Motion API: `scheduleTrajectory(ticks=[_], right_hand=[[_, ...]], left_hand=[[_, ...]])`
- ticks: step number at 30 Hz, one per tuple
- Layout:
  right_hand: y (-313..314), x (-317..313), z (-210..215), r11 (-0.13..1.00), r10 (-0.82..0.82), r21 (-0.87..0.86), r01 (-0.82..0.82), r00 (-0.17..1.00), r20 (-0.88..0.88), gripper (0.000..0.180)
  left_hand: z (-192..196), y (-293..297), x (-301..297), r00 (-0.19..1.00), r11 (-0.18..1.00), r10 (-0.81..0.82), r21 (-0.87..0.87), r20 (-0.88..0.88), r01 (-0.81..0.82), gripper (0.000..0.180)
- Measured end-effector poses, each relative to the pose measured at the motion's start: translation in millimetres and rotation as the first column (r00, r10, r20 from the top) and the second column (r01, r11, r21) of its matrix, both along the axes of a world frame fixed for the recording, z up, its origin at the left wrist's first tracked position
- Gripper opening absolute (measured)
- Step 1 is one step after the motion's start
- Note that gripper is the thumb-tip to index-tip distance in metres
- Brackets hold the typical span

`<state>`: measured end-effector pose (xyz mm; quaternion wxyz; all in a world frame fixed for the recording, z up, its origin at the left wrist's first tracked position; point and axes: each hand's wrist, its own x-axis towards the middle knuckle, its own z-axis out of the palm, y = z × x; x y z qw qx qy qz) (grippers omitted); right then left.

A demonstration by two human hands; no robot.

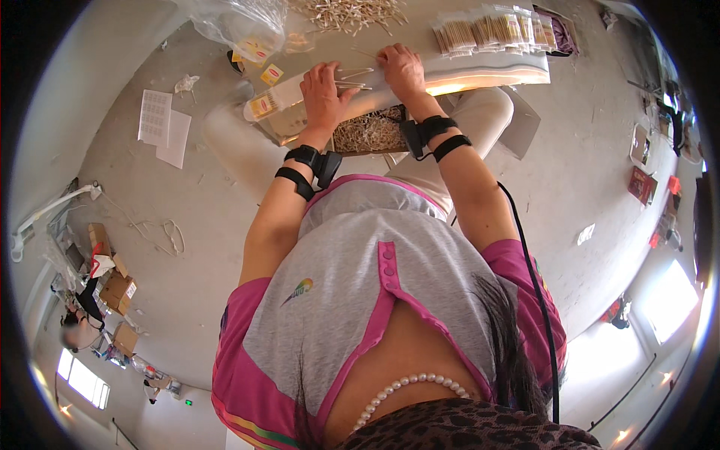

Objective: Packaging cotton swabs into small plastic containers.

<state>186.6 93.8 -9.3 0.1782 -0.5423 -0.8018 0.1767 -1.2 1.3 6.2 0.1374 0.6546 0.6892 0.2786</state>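
Note:
My left hand (325,91) rests on the white tabletop (480,73) with its fingers spread over a few thin wooden sticks (354,74). My right hand (403,69) is just to the right, knuckles up and fingers curled at the sticks' other end; whether it grips them is hidden. Both wrists carry black straps with small black devices. A long clear packet with a yellow label (262,106) lies by the left hand.
A row of clear packets of sticks (495,31) lies at the far right of the table, with a loose heap of sticks (349,13) and a clear plastic bag (236,22) beyond. A box of sticks (369,133) sits under the table edge. White sheets (163,124) lie on the floor.

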Motion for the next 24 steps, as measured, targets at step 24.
scheduleTrajectory(ticks=[24], right_hand=[[-8,-10,-2,0.976,-0.216,0.033,0.214,0.975,0.049,0.013]], left_hand=[[1,2,-5,0.999,0.999,-0.036,-0.014,-0.024,0.036,0.074]])
